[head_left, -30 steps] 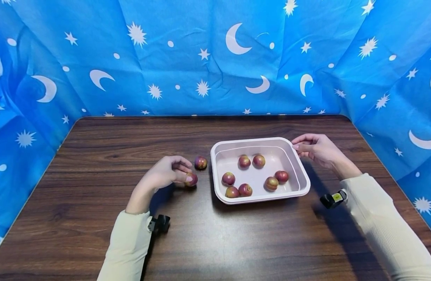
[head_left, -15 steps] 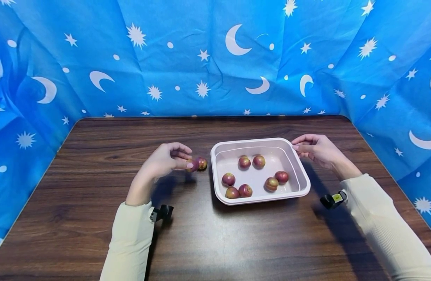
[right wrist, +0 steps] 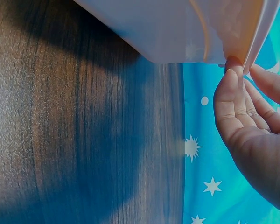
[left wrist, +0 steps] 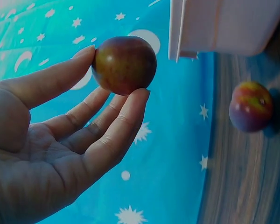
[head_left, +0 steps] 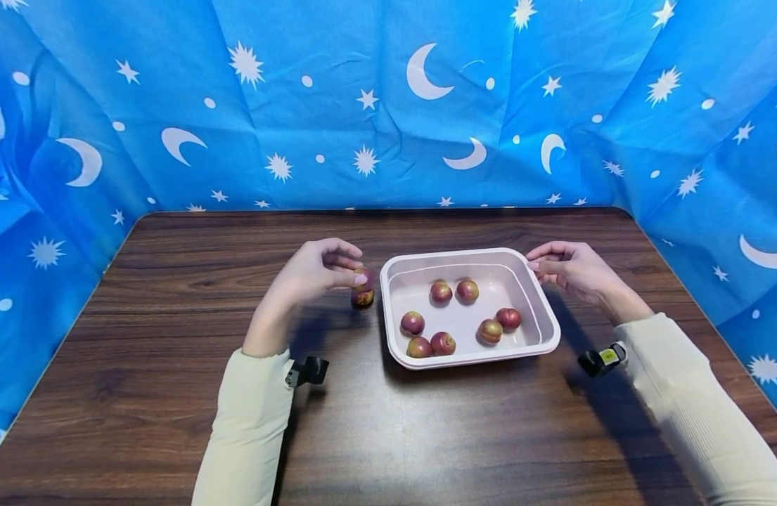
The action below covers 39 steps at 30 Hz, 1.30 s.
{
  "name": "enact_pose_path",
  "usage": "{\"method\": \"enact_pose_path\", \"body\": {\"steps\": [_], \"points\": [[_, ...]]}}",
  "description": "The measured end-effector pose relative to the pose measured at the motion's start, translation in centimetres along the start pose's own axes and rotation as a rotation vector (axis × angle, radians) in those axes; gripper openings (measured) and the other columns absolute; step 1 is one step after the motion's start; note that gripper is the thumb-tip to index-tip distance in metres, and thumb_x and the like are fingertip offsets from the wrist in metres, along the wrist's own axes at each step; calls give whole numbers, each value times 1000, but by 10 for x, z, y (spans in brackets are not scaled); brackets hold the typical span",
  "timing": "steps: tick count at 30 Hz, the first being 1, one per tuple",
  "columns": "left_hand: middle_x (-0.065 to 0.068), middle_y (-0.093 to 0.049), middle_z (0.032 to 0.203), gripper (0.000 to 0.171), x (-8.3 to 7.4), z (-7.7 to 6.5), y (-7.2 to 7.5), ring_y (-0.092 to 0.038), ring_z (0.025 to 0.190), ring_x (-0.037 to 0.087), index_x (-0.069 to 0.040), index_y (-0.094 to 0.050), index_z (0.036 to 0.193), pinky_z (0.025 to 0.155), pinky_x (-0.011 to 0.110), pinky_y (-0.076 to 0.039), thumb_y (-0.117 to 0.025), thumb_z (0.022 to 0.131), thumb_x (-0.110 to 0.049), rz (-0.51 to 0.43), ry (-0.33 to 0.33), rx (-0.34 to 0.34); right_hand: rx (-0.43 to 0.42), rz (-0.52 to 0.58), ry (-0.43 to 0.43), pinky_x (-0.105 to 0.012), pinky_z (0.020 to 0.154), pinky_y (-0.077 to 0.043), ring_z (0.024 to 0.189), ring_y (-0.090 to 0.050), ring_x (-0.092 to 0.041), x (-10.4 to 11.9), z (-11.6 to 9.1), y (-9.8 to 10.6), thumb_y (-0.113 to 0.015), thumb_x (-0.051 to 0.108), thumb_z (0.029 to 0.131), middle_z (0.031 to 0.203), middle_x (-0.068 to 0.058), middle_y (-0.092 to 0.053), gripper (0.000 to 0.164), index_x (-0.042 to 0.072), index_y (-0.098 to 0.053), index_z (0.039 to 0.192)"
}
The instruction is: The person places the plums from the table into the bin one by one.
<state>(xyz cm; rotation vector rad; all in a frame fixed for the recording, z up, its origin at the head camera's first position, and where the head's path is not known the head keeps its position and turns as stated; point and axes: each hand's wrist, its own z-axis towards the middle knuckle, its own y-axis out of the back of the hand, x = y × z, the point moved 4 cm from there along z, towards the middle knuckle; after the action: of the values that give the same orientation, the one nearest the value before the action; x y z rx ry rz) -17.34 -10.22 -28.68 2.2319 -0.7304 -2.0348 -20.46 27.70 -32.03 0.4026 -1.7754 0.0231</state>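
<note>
Between thumb and fingertips, my left hand (head_left: 315,273) pinches a reddish-purple plum (left wrist: 124,65), lifted off the table just left of the white plastic tray (head_left: 470,358). Another plum (head_left: 362,301) sits on the table below the held one; in the head view the held plum partly covers it. At the tray's far right corner my right hand (head_left: 574,273) pinches the rim, as the right wrist view also shows. Inside the tray lie several plums: a pair toward the back, a pair at the right and a group at the front left.
The dark wood-grain table (head_left: 173,309) carries the tray right of its middle. Behind it hangs a blue cloth (head_left: 337,105) with white moons and stars. A small black camera (head_left: 307,371) is strapped at the left wrist, another camera (head_left: 600,360) at the right.
My left hand has raised the plum from the table and moved it right and away from me, over the other loose plum. The right hand and tray have stayed put.
</note>
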Motion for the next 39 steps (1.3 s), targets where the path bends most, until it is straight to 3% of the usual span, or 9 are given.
{"method": "enact_pose_path", "body": {"steps": [13,22,27,31,39], "points": [[18,-61,105,38,-13,10,-25,-59,95,26,4,-56,112,77,35,-52,-71,80,-8,15,-5,7,-8,-35,-5,-26,72,-53,73,-61,-13,-1,0,1,-65,16,86,85,0,-66,20,5,-61,102],[18,-61,102,37,-13,14,-35,-61,88,24,5,-55,113,76,36,-52,-69,81,-6,-18,25,24,-1,16,-1,-26,69,-53,69,-60,-13,-2,1,0,-65,11,85,84,-2,-66,14,6,-63,99],[21,-60,102,37,-12,15,-36,-60,89,26,9,-52,114,79,39,-51,-66,82,-1,-81,13,35,15,100,-3,-26,68,-53,69,-61,-14,-2,2,0,-65,7,84,83,-5,-66,12,6,-64,96],[21,-59,104,37,-10,16,-33,-60,91,26,9,-52,115,78,38,-51,-66,82,-1,-72,20,35,23,133,4,-26,68,-53,69,-61,-15,-3,3,-1,-65,5,84,83,-6,-66,12,5,-64,95],[22,-58,108,36,-6,16,-20,-59,95,28,6,-53,114,76,33,-52,-66,81,1,-56,35,29,9,63,6,-25,67,-53,68,-60,-14,-2,2,1,-66,9,84,83,-3,-66,14,6,-64,97]]}}
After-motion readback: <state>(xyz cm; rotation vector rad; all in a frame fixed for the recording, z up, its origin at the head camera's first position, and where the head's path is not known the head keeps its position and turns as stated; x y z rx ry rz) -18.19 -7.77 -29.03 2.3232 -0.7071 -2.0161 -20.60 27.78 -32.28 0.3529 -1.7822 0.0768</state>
